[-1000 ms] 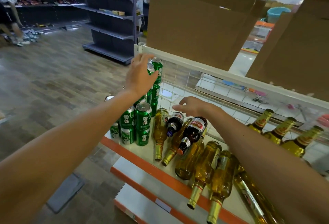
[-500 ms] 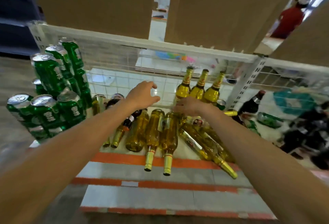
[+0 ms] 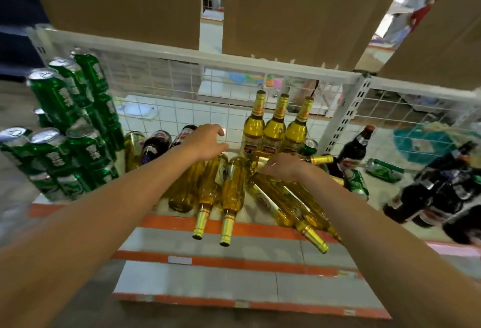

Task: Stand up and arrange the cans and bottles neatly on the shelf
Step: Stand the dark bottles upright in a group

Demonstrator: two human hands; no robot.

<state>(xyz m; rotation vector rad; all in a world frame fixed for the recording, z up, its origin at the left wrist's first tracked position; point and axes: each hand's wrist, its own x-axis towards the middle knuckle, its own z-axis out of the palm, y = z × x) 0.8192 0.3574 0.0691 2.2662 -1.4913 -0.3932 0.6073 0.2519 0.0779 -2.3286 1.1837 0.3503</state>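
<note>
Three golden bottles (image 3: 274, 129) stand upright against the wire back of the white shelf (image 3: 166, 208). Several more golden bottles (image 3: 233, 187) lie flat in front of them, necks over the orange front edge. Green cans (image 3: 65, 109) stand stacked at the left. Dark bottles (image 3: 156, 145) lie beside the cans. My left hand (image 3: 207, 141) hovers above the lying bottles, fingers apart and holding nothing. My right hand (image 3: 282, 167) rests over a lying golden bottle's neck (image 3: 263, 162), fingers curled; whether it grips is unclear.
Dark bottles (image 3: 440, 192) and fallen green cans (image 3: 382, 170) crowd the right bay beyond a white upright post (image 3: 346, 119). Brown cardboard sheets (image 3: 299, 10) hang above the wire back. Lower shelves with orange edges (image 3: 234, 262) jut out below. A person in red (image 3: 421, 12) stands far right.
My view swung right from the can stack to the bottles. My left hand left the stacked cans and both hands moved over the lying golden bottles.
</note>
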